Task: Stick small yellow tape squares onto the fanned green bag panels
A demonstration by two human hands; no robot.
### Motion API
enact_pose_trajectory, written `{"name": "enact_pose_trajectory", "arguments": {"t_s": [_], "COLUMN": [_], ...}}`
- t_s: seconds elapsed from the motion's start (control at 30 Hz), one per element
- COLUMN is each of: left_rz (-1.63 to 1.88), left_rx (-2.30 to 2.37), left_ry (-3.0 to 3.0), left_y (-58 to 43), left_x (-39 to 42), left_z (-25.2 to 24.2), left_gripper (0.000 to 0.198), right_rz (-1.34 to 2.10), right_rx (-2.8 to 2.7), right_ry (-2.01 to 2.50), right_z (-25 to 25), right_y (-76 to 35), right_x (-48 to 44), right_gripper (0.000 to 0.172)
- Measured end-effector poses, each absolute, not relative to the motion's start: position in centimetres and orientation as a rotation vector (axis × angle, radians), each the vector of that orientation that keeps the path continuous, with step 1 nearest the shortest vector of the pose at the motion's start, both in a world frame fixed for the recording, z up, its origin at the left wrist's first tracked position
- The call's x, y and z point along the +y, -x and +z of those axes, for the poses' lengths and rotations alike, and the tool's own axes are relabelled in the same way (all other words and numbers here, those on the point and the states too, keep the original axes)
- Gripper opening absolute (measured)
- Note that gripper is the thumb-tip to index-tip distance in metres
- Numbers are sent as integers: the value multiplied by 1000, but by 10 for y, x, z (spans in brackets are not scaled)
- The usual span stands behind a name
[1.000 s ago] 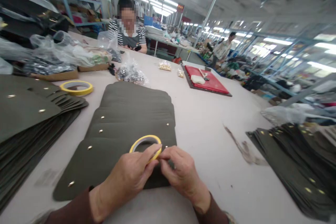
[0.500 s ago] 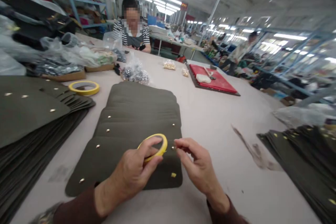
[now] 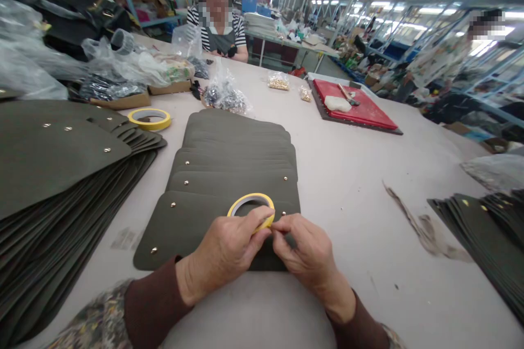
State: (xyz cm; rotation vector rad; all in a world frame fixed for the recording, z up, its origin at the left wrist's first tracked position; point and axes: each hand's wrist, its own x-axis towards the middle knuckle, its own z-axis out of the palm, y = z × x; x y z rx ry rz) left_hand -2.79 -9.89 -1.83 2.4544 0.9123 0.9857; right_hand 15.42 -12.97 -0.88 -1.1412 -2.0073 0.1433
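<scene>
Left grip (image 3: pixel 229 242), tape roll (image 3: pixel 254 196) pinched by near rim

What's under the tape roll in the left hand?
Beneath the tape roll is the stack of dark panels. The left hand and right hand cover part of it; anything beneath them can't be seen.

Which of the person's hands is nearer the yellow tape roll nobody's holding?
Left. The left hand is on the near side of the loose tape roll, to its right; the right hand is farther right.

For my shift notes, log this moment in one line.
left hand: holding yellow tape roll | right hand: at roll's edge | beneath: dark panels
</scene>
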Motion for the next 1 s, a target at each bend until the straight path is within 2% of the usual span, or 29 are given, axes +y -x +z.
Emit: {"name": "enact_pose_trajectory", "arguments": {"t_s": [0.17, 0.23, 0.37, 0.43, 0.63, 0.73, 0.83, 1.0], "left_rz": [905, 904, 1007, 1031, 647, 527, 500, 504], "left_rx": [921, 950, 916, 847, 999, 988, 970, 955], "left_ry": [-2502, -2538, -2584, -2607, -2848, -2885, -2865, -2835], "left_y": [26, 24, 17, 15, 14, 13, 12, 13], "left_x": [-99, -98, -101, -104, -101, -97, -96, -97], "left_z": [-19, -20, -18, -18, -30, -36, -38, -37], "left_gripper": [17, 18, 16, 16, 15, 12, 10, 9], "right_rz": [82, 242, 795, 894, 1234, 1187, 1064, 669], "right_rx": [-1940, -1834, -1426, -1253, -1011, -1086, -1238, -1590], "right_ry": [1195, 1294, 1538, 1617, 1661, 1701, 1771, 1829], "right_z": [-9, -8, -13, -17, -25, -27, -29, -30], "right_y": [-151, -148, -149, -158, -187, -186, -179, -172], "right_x": [-133, -134, -131, -125, -111, -110, -110, -106], "right_gripper": [14, 13, 10, 11, 32, 34, 29, 18]}}
